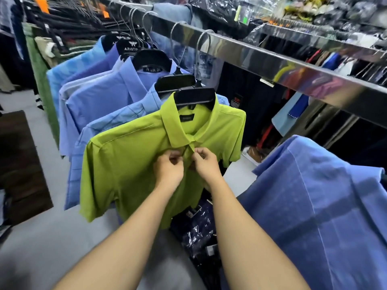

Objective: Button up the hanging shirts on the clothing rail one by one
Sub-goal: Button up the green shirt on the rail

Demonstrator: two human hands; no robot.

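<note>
Both your hands, left hand [167,167] and right hand [206,164], pinch green shirt [129,164] placket under collar; tug hard, shirt slips off hanger [194,97].

Shop stock and floor
Plastic-wrapped dark garments [199,231] lie on the grey floor [52,237] below the hands [167,170]; a brown mat [23,164] lies far left, bagged packets [314,9] pile up above right.

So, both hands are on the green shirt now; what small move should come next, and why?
Probably ease the button through its hole. The left hand and right hand each pinch a front edge of the green shirt just below the collar. The button itself cannot be seen.
</note>
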